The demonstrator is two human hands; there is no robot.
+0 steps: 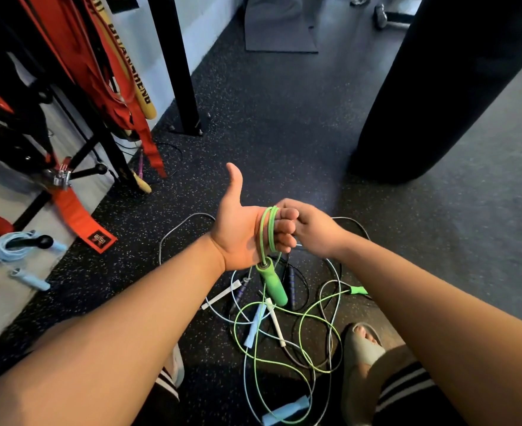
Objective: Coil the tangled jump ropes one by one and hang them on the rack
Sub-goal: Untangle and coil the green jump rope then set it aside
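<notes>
Scene: we looked down over both forearms at a speckled black floor (268,124), with a knot of jump ropes (284,327) lying between the feet.
Left hand: our left hand (241,232) was held out flat, palm toward us and thumb pointing up; the fingers were straight and together, serving as a form to wind on.
Green rope: the green rope (267,229) was looped a few turns around those left fingers, and its green handle (272,284) hung just below the palm, likely as an anchor so the coil would not slip.
Right hand: our right hand (312,229) met the left fingertips, its fingers curled shut in a pinch; we judged it was feeding the rope, though the pinch point itself was hidden.
Rest of the rope: the green cord trailed down into the pile, crossing pale blue and dark cords, so most of it was not yet wound.
Rack: the black rack (78,155) stood at the left, with a light blue coiled rope (7,245) on a peg.
Progress: we judged this coil was only begun.
</notes>
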